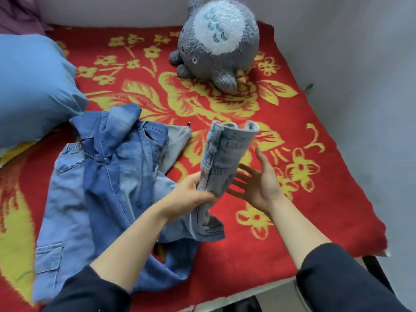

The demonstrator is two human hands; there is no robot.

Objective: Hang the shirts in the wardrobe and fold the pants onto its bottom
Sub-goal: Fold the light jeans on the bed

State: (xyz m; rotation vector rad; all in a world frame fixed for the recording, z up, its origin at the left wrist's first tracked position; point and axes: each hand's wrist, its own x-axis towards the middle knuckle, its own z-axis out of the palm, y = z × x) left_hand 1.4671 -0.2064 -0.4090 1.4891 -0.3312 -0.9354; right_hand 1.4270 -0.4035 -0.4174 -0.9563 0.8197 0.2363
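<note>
A folded pair of pale, washed-out jeans (225,154) is held upright above the bed. My left hand (191,194) grips its lower part, and the loose end hangs below my fist. My right hand (258,183) is just to the right of the bundle, palm toward it and fingers spread, holding nothing. A pile of several blue denim pants (105,176) lies crumpled on the bed to the left, darker pairs on top of a light pair with a cargo pocket. No shirts or wardrobe appear in the head view.
The bed carries a red blanket with yellow flowers (292,233). A grey plush toy (216,43) sits at the back. A blue pillow (33,86) lies at the left. Grey walls close the back and right; the bed's front edge (258,291) is near me.
</note>
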